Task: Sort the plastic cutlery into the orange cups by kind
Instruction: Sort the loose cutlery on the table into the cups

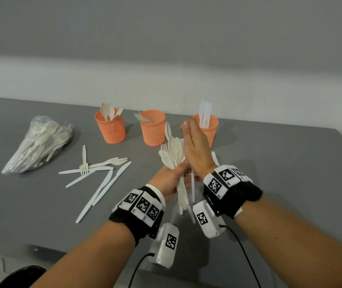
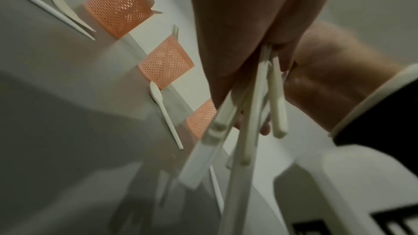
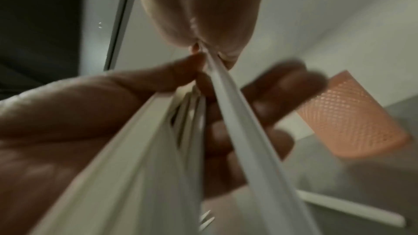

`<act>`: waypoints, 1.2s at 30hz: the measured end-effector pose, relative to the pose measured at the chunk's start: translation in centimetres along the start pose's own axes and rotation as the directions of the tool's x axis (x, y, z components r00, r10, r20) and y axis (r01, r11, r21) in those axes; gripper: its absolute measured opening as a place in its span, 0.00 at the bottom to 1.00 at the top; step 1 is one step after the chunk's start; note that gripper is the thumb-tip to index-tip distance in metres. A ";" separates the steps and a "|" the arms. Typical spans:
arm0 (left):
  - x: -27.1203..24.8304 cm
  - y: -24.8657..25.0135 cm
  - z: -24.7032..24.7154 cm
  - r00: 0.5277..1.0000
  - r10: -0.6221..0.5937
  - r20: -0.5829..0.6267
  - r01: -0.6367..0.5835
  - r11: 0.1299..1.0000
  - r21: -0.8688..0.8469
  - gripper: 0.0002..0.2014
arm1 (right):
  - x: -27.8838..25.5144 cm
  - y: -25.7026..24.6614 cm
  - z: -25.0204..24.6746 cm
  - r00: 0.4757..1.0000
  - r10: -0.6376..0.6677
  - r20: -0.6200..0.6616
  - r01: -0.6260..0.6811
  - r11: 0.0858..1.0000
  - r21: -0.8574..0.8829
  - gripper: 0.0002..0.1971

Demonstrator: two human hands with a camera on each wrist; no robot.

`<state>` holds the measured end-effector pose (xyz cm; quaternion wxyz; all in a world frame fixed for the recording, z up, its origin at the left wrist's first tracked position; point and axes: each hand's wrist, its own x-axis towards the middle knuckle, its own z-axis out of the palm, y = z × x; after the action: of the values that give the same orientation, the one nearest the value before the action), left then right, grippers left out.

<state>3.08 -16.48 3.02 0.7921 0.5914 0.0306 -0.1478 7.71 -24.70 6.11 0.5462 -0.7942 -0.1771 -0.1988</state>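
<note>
— Well, left hand (image 1: 169,179)?
— Clenched round a bundle of spoons and forks (image 1: 174,154), centre of frame, above the worktop (image 1: 280,173).
— And right hand (image 1: 195,148)?
— Pinching one white handle (image 3: 235,113) from that bundle.
— Orange cups?
— Upper centre: spoon cup (image 1: 110,127), fork cup (image 1: 153,127), knife cup (image 1: 210,127). Loose knives and forks (image 1: 99,173) lower left.

Head view is evenly, softly lit; the three orange mesh plastic cups (image 1: 152,127) cast faint shadows rightward on the grey matte table (image 1: 290,163); straight edges bow near the borders; both wrist views are dim, smeared and out of focus.
</note>
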 end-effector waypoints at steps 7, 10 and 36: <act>0.5 0.3 -2.0 0.992 0.062 -0.109 -0.050 0.992 0.113 0.11 | 1.1 3.4 -0.3 0.988 0.148 0.054 -0.145 0.988 -0.052 0.08; 0.2 0.9 -4.4 0.975 0.062 -0.214 -0.051 0.997 0.055 0.11 | 1.1 7.9 -2.7 0.918 0.385 0.096 -0.304 0.837 -0.455 0.16; -2.5 7.8 -26.2 0.964 -0.027 -0.265 0.040 0.998 0.047 0.11 | 0.5 4.7 12.1 0.598 0.793 0.114 -0.292 0.349 -0.891 0.15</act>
<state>6.13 10.85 3.02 0.7627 0.6257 0.1422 -0.0817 11.95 -14.91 -1.35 0.0852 -0.9768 0.0794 0.1799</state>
